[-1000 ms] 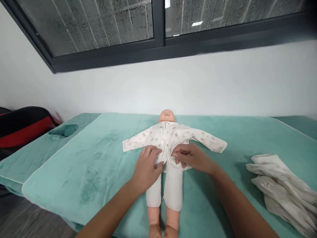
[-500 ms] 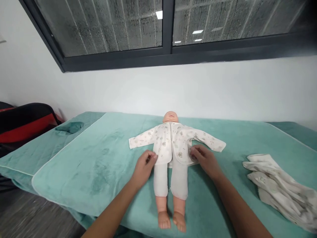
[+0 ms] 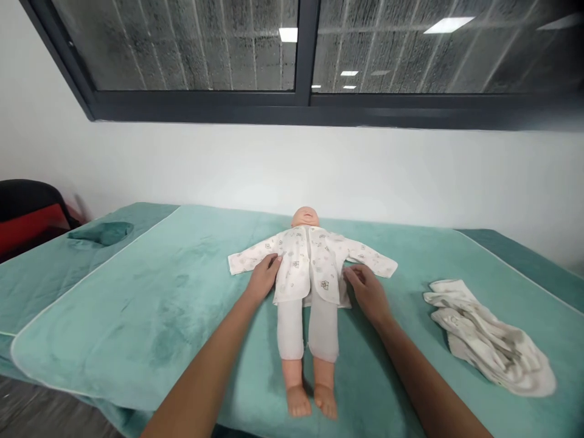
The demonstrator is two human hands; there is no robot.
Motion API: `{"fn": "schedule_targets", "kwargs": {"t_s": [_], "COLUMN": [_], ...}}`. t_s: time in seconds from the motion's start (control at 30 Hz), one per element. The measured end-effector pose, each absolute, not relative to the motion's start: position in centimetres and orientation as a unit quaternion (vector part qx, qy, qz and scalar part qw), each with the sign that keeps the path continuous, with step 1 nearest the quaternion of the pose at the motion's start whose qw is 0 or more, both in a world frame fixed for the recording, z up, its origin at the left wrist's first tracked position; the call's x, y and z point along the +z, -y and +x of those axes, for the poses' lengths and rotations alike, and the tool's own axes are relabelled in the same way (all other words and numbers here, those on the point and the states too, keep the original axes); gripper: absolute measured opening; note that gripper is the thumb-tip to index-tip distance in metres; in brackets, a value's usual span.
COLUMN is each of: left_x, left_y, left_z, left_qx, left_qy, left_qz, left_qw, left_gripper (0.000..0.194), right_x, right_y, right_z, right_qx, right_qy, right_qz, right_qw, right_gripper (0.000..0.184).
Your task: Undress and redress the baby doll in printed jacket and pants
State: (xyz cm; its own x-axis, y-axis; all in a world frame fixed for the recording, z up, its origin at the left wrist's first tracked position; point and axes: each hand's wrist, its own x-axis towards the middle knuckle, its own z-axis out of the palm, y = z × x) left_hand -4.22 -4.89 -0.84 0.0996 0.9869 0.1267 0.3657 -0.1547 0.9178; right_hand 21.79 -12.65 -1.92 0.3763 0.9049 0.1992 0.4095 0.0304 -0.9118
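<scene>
A baby doll (image 3: pixel 305 216) lies on its back, head toward the wall and bare feet toward me. It wears a white printed baby jacket (image 3: pixel 292 267), its front edges side by side down the chest and both sleeves spread outward. White cloth (image 3: pixel 290 331) covers the legs down to about the shins. Just below the left-side sleeve, my left hand (image 3: pixel 263 278) has thumb and fingers closed on the jacket's side edge. On the opposite side, my right hand (image 3: pixel 367 293) pinches the jacket's side under the other sleeve. Fingertips are partly hidden on both hands.
A teal padded cover (image 3: pixel 137 316) is spread under the doll. Crumpled white printed clothing (image 3: pixel 493 340) lies to the right. On the left are a small teal cloth piece (image 3: pixel 101 233) and a black and red bag-like object (image 3: pixel 31 216). A white wall and window stand behind.
My left hand has moved up from the jacket's lower corner to below the sleeve. The right hand has shifted slightly up along its side. The camera view has also turned a little.
</scene>
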Motion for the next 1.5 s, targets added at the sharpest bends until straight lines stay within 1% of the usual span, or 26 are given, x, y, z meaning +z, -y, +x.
{"fn": "schedule_targets", "kwargs": {"t_s": [0.1,0.17,0.37,0.57,0.7,0.77,0.8,0.87,0.93,1.03,1.1,1.17,1.23,1.33,1.4,1.5], "left_x": [-1.0,-1.0,0.0,-0.2,-0.8,-0.9,-0.9,-1.1,-1.4,-1.8,-1.8,-1.8,-1.7,-1.7,-1.5,-0.3], "left_y": [4.3,4.1,2.4,-0.7,-1.0,-0.9,-0.8,-0.6,-0.4,0.4,1.3,2.8,4.8,8.0,10.1,12.9], "left_z": [-3.4,-2.7,-0.2,1.1,0.7,0.3,0.2,-0.1,-0.4,-0.9,-1.4,-2.0,-2.5,-3.0,-3.0,-2.8], "left_qx": [0.412,0.422,0.477,0.494,0.492,0.493,0.493,0.49,0.492,0.504,0.507,0.499,0.484,0.461,0.452,0.427], "left_qy": [-0.523,-0.51,-0.455,-0.457,-0.471,-0.486,-0.496,-0.514,-0.52,-0.508,-0.503,-0.502,-0.496,-0.473,-0.46,-0.458], "left_qz": [0.631,0.627,0.599,0.595,0.592,0.59,0.592,0.6,0.609,0.619,0.623,0.625,0.631,0.642,0.636,0.624], "left_qw": [0.397,0.41,0.454,0.44,0.431,0.416,0.402,0.369,0.341,0.323,0.321,0.329,0.349,0.39,0.423,0.468], "left_gripper": [0.05,0.053,0.05,0.05,0.051,0.049,0.047,0.042,0.038,0.033,0.032,0.033,0.034,0.036,0.038,0.036], "right_x": [-1.5,-1.4,-1.6,-1.8,-2.0,-2.1,-2.1,-2.2,-2.3,-2.6,-2.8,-2.9,-2.8,-1.7,-0.3,2.5], "right_y": [9.9,8.4,5.2,2.8,3.8,5.5,6.7,9.9,13.9,20.6,24.7,27.8,29.5,29.2,27.6,24.6], "right_z": [20.8,20.1,20.8,22.3,22.6,23.3,23.9,25.7,28.1,32.4,35.1,37.2,38.3,37.1,34.6,29.4], "right_qx": [0.255,0.27,0.266,0.268,0.275,0.232,0.187,0.06,-0.055,-0.178,-0.213,-0.213,-0.165,-0.043,0.038,0.165], "right_qy": [0.521,0.524,0.493,0.482,0.507,0.552,0.587,0.659,0.691,0.635,0.576,0.529,0.494,0.457,0.448,0.463], "right_qz": [-0.651,-0.638,-0.63,-0.627,-0.616,-0.625,-0.634,-0.654,-0.673,-0.739,-0.783,-0.818,-0.849,-0.874,-0.863,-0.787], "right_qw": [0.49,0.495,0.538,0.55,0.536,0.5,0.466,0.367,0.259,0.14,0.096,0.078,0.091,0.157,0.231,0.373], "right_gripper": [0.038,0.039,0.041,0.038,0.036,0.034,0.034,0.033,0.034,0.037,0.042,0.042,0.04,0.038,0.037,0.036]}}
